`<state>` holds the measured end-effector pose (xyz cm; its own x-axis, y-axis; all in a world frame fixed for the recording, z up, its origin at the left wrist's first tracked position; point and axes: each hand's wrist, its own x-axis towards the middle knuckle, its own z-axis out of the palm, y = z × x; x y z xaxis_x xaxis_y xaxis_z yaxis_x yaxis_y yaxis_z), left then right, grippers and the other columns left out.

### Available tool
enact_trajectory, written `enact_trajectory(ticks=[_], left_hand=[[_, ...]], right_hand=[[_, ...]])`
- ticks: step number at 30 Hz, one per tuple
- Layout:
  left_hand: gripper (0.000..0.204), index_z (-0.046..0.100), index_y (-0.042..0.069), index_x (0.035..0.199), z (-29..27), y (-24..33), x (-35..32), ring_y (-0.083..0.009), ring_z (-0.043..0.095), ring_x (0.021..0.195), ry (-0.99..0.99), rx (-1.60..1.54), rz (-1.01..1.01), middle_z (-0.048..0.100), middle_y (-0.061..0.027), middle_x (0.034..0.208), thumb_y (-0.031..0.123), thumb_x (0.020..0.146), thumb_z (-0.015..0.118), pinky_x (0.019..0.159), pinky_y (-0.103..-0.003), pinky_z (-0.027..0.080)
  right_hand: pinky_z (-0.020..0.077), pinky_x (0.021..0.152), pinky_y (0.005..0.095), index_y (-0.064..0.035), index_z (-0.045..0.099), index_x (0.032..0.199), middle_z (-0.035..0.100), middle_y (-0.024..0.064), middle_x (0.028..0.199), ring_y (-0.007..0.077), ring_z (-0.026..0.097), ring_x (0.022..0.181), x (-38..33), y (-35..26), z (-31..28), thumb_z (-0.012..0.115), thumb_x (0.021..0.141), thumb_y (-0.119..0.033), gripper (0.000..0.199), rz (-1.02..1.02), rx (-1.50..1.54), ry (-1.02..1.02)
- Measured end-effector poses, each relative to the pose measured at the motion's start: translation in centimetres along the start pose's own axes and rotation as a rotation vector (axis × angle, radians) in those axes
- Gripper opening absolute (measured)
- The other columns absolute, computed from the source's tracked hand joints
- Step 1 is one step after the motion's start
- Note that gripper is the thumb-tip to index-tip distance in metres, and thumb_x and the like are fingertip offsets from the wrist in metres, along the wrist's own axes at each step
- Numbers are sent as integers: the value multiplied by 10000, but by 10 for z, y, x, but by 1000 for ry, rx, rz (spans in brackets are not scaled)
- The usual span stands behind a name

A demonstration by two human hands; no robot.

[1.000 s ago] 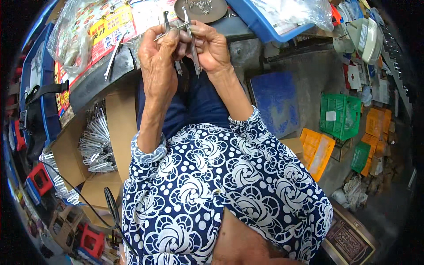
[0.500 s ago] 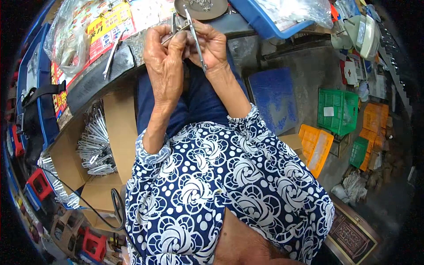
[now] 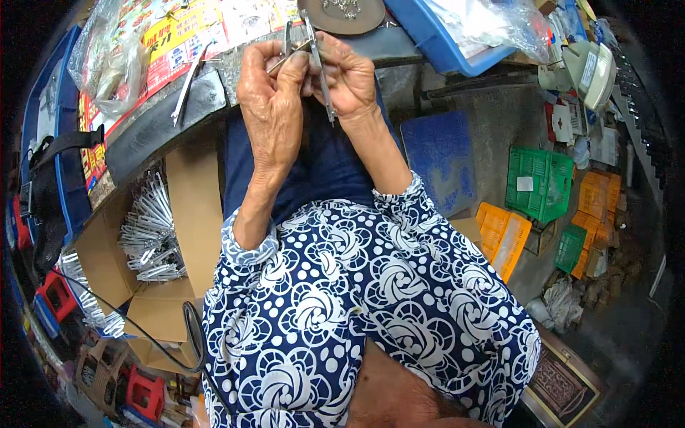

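Close together at the bench edge, my left hand [image 3: 272,114] and my right hand [image 3: 348,77] are both closed on slim metal parts. A long silver metal leg [image 3: 325,89], like one from a drawing compass, slants across my right hand's fingers. A shorter metal leg [image 3: 287,36] sticks up between the hands. My left thumb and fingers pinch a thin rod [image 3: 277,65] beside it. How these parts join is hidden by my fingers. Just beyond stands a brown round dish [image 3: 342,27] with small shiny metal pieces in it.
A similar silver compass-like piece [image 3: 187,89] lies on the bench at left, near a plastic bag [image 3: 118,78]. Below it, a cardboard box [image 3: 193,214] holds many slim silver pieces. A blue tray [image 3: 467,65] with plastic bags sits at right; green [image 3: 539,182] and orange crates [image 3: 501,239] stand beyond.
The view has shifted slightly, so the bench and dish appear lower and a little to the right. Both hands keep nearly the same grip on the metal parts.
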<state>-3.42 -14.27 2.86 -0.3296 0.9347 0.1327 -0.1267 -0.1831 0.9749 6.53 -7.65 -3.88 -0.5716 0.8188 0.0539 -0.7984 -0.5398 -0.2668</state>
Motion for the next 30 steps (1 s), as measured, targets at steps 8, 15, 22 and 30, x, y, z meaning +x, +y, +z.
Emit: enact_trajectory(ticks=[8, 15, 22, 30], left_hand=[[113, 457, -24, 884, -4, -7, 3, -51, 448, 511, -16, -54, -53, 537, -34, 644, 43, 812, 511, 452, -175, 362], [105, 457, -21, 882, -3, -7, 5, -48, 444, 510, -36, -91, -52, 542, -35, 639, 43, 815, 505, 447, -174, 353], [93, 456, -18, 878, -8, -6, 3, -53, 445, 507, -53, -32, -48, 545, -38, 637, 43, 820, 496, 448, -176, 358], [106, 457, -13, 881, -13, -2, 1, -46, 455, 466, -50, -84, -102, 563, -40, 623, 58, 818, 503, 390, -165, 325]], right_hand=[[394, 438, 153, 53, 468, 963, 546, 79, 719, 63, 455, 503, -2, 0, 5, 461, 820, -43, 172, -53, -230, 54], [362, 430, 140, 61, 476, 967, 556, 92, 728, 40, 398, 466, -2, -2, 3, 479, 815, -51, 189, -39, -151, -16], [452, 460, 200, 59, 488, 960, 583, 149, 783, 117, 516, 502, -4, 1, 2, 482, 804, -41, 185, -26, -107, -38], [416, 440, 208, 45, 494, 957, 554, 96, 727, 93, 441, 479, -4, 6, 10, 486, 812, -58, 178, -57, -274, 3]])
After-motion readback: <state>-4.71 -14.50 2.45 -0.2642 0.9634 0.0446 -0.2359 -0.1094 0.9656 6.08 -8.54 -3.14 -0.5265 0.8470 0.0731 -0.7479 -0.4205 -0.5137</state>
